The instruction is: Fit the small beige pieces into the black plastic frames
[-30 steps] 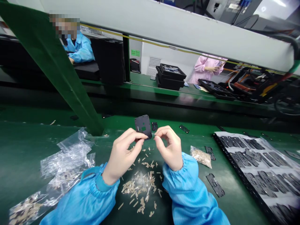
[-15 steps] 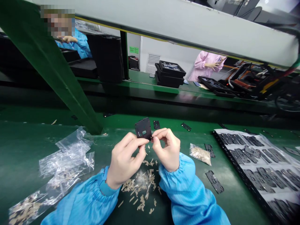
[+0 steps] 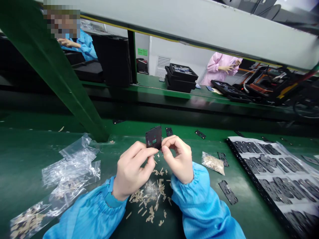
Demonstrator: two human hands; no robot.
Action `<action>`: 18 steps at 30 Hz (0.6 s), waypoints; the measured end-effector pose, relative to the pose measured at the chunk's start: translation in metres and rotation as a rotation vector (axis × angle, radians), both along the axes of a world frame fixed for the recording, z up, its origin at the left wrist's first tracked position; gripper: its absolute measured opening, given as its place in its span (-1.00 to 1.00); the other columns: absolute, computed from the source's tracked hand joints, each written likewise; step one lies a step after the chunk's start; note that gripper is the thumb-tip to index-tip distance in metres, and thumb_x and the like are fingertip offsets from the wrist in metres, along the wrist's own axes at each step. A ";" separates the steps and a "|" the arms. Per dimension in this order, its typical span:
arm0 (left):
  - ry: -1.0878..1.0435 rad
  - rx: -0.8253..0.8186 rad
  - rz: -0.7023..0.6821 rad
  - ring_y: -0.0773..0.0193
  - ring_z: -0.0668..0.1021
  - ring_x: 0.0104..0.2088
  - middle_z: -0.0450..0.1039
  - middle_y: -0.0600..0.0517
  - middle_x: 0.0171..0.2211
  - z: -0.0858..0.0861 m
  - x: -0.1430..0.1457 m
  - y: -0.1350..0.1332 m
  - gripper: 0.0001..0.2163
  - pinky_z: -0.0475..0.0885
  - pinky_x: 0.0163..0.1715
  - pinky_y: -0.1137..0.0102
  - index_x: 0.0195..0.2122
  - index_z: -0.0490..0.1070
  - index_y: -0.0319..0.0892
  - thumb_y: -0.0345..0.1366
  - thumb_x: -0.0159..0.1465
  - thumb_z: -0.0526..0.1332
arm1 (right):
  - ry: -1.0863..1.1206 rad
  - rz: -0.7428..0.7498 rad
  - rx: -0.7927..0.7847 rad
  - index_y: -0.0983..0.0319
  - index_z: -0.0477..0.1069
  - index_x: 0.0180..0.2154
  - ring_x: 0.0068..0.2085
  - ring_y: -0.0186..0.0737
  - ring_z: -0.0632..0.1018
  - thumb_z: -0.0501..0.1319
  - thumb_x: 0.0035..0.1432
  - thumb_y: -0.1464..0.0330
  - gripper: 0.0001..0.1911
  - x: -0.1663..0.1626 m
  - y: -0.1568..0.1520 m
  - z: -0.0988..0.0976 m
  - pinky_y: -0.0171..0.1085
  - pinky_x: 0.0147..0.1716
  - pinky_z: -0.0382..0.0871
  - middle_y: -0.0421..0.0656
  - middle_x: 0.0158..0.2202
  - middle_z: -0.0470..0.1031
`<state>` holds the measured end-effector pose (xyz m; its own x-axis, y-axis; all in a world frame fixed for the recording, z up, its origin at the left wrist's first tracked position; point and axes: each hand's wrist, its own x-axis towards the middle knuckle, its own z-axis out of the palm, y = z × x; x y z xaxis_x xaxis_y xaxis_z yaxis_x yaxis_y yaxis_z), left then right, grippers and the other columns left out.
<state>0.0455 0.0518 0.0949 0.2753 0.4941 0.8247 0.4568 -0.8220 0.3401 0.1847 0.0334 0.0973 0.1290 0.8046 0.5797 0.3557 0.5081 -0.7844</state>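
My left hand pinches a flat black plastic plate by its lower edge. The plate stands nearly upright and has a small rectangular window. At its lower right corner my right hand is closed, thumb against forefinger; whether a tiny piece sits between these fingertips I cannot make out. Below both hands, small tan pieces lie scattered on the green surface around a crumpled clear plastic patch.
Clear bags lie on the left, some with tan pieces. On the right are a small filled bag, a loose black part and a black-rimmed tray of black parts. A green post slants down left; two people work beyond.
The plate has shifted slightly right and turned a little in my fingers. Black parts on the strip behind my hands have slid a little to the right.
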 end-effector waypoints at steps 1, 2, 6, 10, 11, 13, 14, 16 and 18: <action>-0.002 -0.002 0.001 0.43 0.38 -0.51 0.29 0.09 -0.53 0.000 0.000 0.000 -0.86 0.33 -0.50 0.51 -0.37 0.44 -0.24 -0.56 0.11 0.16 | 0.023 0.025 -0.020 0.23 0.24 -0.51 -0.42 -0.34 0.40 0.11 0.03 0.51 -0.88 0.001 0.000 0.001 -0.34 -0.44 0.32 -0.21 -0.48 0.35; -0.003 -0.004 0.003 0.42 0.39 -0.51 0.30 0.09 -0.53 0.000 0.000 0.000 -0.86 0.33 -0.50 0.51 -0.37 0.44 -0.23 -0.56 0.11 0.16 | 0.046 0.049 -0.039 0.23 0.24 -0.51 -0.43 -0.34 0.40 0.10 0.04 0.51 -0.88 0.002 0.000 0.002 -0.34 -0.44 0.32 -0.22 -0.49 0.34; -0.002 -0.019 0.003 0.41 0.41 -0.49 0.33 0.08 -0.52 0.001 -0.001 -0.001 -0.84 0.35 -0.49 0.51 -0.37 0.43 -0.20 -0.56 0.11 0.14 | 0.111 0.111 -0.092 0.24 0.25 -0.50 -0.43 -0.35 0.38 0.10 0.05 0.50 -0.88 0.004 0.001 0.004 -0.34 -0.45 0.30 -0.22 -0.49 0.33; -0.021 -0.059 -0.018 0.42 0.41 -0.51 0.34 0.08 -0.52 0.004 -0.001 -0.002 -0.84 0.35 -0.51 0.51 -0.38 0.43 -0.18 -0.55 0.12 0.13 | 0.124 0.119 -0.091 0.24 0.25 -0.50 -0.43 -0.35 0.37 0.11 0.05 0.50 -0.88 0.004 0.002 0.004 -0.34 -0.45 0.28 -0.22 -0.49 0.32; -0.029 -0.068 -0.027 0.42 0.41 -0.51 0.34 0.08 -0.52 0.004 -0.001 -0.002 -0.84 0.35 -0.52 0.51 -0.38 0.43 -0.18 -0.55 0.12 0.13 | 0.125 0.119 -0.087 0.24 0.26 -0.50 -0.43 -0.35 0.37 0.11 0.05 0.50 -0.88 0.004 0.002 0.003 -0.34 -0.45 0.28 -0.22 -0.50 0.32; -0.043 -0.083 -0.045 0.42 0.41 -0.51 0.34 0.08 -0.51 0.005 -0.002 -0.002 -0.83 0.35 -0.52 0.51 -0.38 0.43 -0.19 -0.56 0.11 0.13 | 0.125 0.120 -0.082 0.24 0.26 -0.50 -0.43 -0.35 0.37 0.11 0.05 0.50 -0.88 0.003 0.001 0.003 -0.34 -0.44 0.27 -0.22 -0.50 0.32; -0.048 -0.090 -0.054 0.42 0.41 -0.51 0.34 0.08 -0.51 0.005 -0.002 -0.002 -0.83 0.35 -0.52 0.51 -0.38 0.43 -0.20 -0.57 0.11 0.14 | 0.124 0.118 -0.082 0.24 0.26 -0.51 -0.43 -0.35 0.37 0.11 0.05 0.50 -0.88 0.003 0.001 0.003 -0.34 -0.44 0.27 -0.22 -0.50 0.32; -0.056 -0.108 -0.072 0.42 0.41 -0.51 0.34 0.08 -0.51 0.005 -0.002 -0.002 -0.83 0.34 -0.52 0.51 -0.38 0.43 -0.20 -0.58 0.10 0.14 | 0.124 0.114 -0.082 0.24 0.26 -0.51 -0.43 -0.34 0.37 0.11 0.04 0.51 -0.87 0.002 0.001 0.004 -0.34 -0.45 0.27 -0.22 -0.50 0.32; -0.066 -0.126 -0.086 0.41 0.40 -0.51 0.34 0.08 -0.51 0.005 -0.003 -0.001 -0.83 0.34 -0.52 0.50 -0.38 0.43 -0.20 -0.58 0.10 0.13 | 0.125 0.111 -0.081 0.24 0.25 -0.52 -0.44 -0.35 0.37 0.11 0.04 0.50 -0.87 0.002 0.000 0.004 -0.34 -0.45 0.27 -0.22 -0.50 0.32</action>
<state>0.0425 0.0507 0.1000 0.2681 0.5718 0.7753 0.3594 -0.8060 0.4702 0.1864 0.0338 0.1011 0.1039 0.8611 0.4978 0.1984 0.4725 -0.8587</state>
